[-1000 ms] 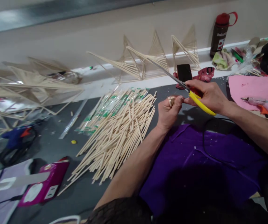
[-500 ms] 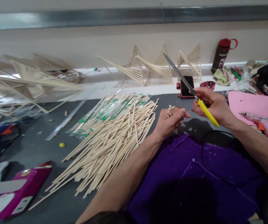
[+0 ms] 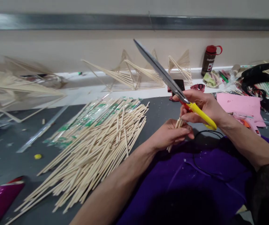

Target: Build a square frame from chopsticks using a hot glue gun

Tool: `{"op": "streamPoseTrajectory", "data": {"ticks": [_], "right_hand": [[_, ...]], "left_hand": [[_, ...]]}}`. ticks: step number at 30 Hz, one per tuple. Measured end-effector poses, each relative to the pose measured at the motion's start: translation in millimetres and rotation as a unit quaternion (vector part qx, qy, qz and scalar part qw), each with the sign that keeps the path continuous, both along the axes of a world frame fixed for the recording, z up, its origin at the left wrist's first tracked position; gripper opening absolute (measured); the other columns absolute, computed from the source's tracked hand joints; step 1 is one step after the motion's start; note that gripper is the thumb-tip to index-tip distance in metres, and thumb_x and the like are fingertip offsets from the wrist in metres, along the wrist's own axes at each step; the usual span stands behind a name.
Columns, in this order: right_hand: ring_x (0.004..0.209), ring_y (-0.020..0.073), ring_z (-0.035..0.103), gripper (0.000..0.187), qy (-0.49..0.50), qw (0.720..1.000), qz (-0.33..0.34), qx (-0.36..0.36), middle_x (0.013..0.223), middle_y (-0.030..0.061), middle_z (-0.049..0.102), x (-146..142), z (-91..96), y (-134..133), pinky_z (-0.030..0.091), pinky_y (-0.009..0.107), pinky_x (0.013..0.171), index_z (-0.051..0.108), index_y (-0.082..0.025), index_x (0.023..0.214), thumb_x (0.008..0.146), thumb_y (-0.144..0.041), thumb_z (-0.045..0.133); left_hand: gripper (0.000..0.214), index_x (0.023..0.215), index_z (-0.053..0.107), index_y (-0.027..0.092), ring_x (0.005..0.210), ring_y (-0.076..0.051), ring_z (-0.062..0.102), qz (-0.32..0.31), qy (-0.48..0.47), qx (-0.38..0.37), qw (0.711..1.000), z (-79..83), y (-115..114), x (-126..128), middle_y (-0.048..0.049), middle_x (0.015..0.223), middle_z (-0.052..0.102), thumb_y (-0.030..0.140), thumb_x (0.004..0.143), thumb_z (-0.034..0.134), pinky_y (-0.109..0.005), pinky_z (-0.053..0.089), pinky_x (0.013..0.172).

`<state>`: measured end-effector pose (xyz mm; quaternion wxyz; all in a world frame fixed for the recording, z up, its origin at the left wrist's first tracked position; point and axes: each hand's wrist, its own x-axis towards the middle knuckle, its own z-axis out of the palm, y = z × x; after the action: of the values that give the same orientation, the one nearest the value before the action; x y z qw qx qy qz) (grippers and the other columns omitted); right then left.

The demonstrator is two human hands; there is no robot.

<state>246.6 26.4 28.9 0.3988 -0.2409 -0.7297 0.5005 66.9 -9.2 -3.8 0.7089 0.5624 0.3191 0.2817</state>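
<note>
My left hand (image 3: 173, 134) is closed around a few short wooden sticks (image 3: 178, 122), whose ends stick out above and below the fist. Just above it, my right hand (image 3: 202, 107) grips scissors (image 3: 164, 75) with yellow and red handles, the long blades pressed together and pointing up and left. The right fingertips are close to the tops of the sticks; whether they touch is unclear. Left of my hands, a big pile of wooden sticks (image 3: 101, 147) lies on the dark table (image 3: 158, 109), beside clear plastic wrappers (image 3: 78, 122) with green print.
Stick structures (image 3: 134, 75) stand along the wall, with a larger one (image 3: 12, 87) at left. Behind the scissors lies a phone (image 3: 179, 84). A red-capped bottle (image 3: 208, 62), pink sheet (image 3: 240, 106) and glue gun (image 3: 251, 125) are at right. Purple cloth (image 3: 172, 187) covers my lap.
My view has turned right and the scene sits further left. My hands have come closer together, the right one with the scissors now just above the sticks in my left hand.
</note>
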Motion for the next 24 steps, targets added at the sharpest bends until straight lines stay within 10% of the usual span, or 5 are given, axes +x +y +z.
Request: {"op": "streamPoseTrajectory", "data": {"ticks": [24], "right_hand": [[0.081,0.0126,0.061,0.03,-0.163,0.958,-0.074,0.224,0.097,0.001,0.069,9.1,3.8,6.1,0.049,0.027,0.074,0.067,-0.019,0.111,0.082,-0.02,0.064]], "left_hand": [[0.018,0.075,0.072,0.017,0.042,-0.008,0.034,0.06,0.219,0.014,0.974,6.7,0.8,-9.9,0.0056,0.049,0.045,0.033,0.082,0.068,-0.021,0.022,0.042]]}}
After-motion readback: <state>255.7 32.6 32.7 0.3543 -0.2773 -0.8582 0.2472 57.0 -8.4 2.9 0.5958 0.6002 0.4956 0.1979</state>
